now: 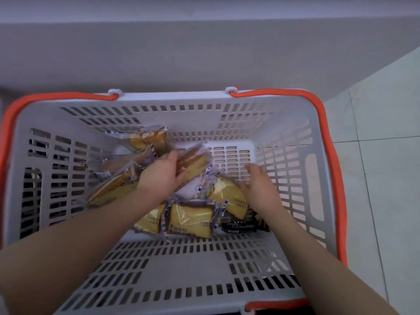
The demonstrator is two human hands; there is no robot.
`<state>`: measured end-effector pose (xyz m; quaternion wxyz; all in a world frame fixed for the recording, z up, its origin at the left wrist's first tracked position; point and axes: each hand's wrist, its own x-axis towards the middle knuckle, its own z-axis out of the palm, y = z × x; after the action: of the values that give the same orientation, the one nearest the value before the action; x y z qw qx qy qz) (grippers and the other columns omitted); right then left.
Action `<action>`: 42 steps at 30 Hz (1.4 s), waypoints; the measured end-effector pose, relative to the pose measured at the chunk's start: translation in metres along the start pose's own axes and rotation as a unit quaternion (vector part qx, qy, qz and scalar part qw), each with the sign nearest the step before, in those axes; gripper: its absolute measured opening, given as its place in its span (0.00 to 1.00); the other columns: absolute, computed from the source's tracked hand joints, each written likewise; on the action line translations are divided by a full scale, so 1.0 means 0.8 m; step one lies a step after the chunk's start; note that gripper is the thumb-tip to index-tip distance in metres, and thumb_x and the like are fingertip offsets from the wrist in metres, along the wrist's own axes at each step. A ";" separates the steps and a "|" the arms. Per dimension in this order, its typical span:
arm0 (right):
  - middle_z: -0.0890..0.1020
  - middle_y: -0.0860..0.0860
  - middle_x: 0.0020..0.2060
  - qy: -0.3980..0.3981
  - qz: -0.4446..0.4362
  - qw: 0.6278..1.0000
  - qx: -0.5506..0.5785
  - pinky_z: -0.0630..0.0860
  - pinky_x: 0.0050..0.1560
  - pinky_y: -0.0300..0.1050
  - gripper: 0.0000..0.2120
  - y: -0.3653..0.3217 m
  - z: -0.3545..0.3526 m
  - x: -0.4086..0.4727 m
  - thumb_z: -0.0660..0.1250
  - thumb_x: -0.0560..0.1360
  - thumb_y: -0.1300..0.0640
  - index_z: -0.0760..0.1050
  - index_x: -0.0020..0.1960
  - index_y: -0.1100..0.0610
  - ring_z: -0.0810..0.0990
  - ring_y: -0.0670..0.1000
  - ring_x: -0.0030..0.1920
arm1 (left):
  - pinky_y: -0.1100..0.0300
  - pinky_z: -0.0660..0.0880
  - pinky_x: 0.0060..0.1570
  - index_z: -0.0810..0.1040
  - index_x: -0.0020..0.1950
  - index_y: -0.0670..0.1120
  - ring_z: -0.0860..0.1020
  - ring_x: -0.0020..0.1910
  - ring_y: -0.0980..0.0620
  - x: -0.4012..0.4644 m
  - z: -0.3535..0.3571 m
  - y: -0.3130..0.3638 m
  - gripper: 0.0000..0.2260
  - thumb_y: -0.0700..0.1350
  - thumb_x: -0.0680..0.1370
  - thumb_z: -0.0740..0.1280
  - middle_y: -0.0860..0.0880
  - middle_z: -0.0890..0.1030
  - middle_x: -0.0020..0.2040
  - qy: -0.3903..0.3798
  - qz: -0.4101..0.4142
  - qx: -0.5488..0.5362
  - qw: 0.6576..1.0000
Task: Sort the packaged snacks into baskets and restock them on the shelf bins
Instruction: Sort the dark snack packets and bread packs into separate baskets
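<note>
A white slotted basket [188,260] with orange handles fills the view from above. Several clear-wrapped yellow cake slices lie on its floor. Both my arms reach down into it. My left hand [160,172] is closed around one wrapped cake slice [194,163], lifted a little near the middle. My right hand [259,181] rests with fingers spread on another wrapped cake slice [229,194] at the right of the pile, touching it without a visible grip. One flat cake pack [192,218] lies at the front, and a black packet [241,226] sits beside it.
The basket stands against a grey wall [181,53]. Pale floor tiles [386,155] show to the right. The orange handles [331,155] lie folded down along the rim. The basket's far right floor is bare slotted plastic.
</note>
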<state>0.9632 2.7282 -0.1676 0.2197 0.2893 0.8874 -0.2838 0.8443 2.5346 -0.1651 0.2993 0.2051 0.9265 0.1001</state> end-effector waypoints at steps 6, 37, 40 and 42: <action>0.73 0.55 0.62 -0.112 0.007 0.984 -0.137 0.69 0.58 0.48 0.19 0.019 0.031 0.017 0.63 0.75 0.55 0.68 0.64 0.57 0.70 0.56 0.61 | 0.54 0.49 0.73 0.54 0.76 0.45 0.54 0.74 0.47 -0.009 0.016 -0.010 0.31 0.36 0.75 0.62 0.46 0.58 0.75 0.054 0.101 0.119 0.986; 0.68 0.57 0.66 -0.212 -0.086 0.892 -0.389 0.65 0.63 0.50 0.24 0.024 0.043 -0.009 0.64 0.74 0.60 0.62 0.69 0.59 0.66 0.57 0.66 | 0.48 0.57 0.68 0.50 0.74 0.41 0.60 0.69 0.42 -0.047 0.127 0.023 0.36 0.47 0.73 0.66 0.41 0.58 0.71 -0.126 0.288 0.271 0.910; 0.67 0.58 0.66 -0.207 -0.084 0.841 -0.493 0.65 0.63 0.49 0.24 0.020 0.042 -0.013 0.63 0.75 0.53 0.63 0.69 0.58 0.65 0.58 0.66 | 0.47 0.57 0.69 0.49 0.75 0.39 0.59 0.70 0.41 -0.042 0.126 0.023 0.33 0.45 0.76 0.63 0.40 0.58 0.72 -0.104 0.303 0.273 0.907; 0.68 0.57 0.63 -0.199 -0.095 0.812 -0.540 0.64 0.61 0.48 0.23 0.022 0.036 -0.015 0.61 0.75 0.48 0.64 0.67 0.57 0.66 0.57 0.63 | 0.48 0.60 0.69 0.53 0.75 0.39 0.62 0.71 0.42 -0.036 0.115 0.024 0.33 0.46 0.75 0.64 0.40 0.60 0.74 -0.073 0.327 0.296 0.894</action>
<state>0.9898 2.7172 -0.1893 0.4844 -0.0246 0.8577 0.1706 0.9263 2.5446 -0.2181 0.2417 0.5827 0.7692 -0.1021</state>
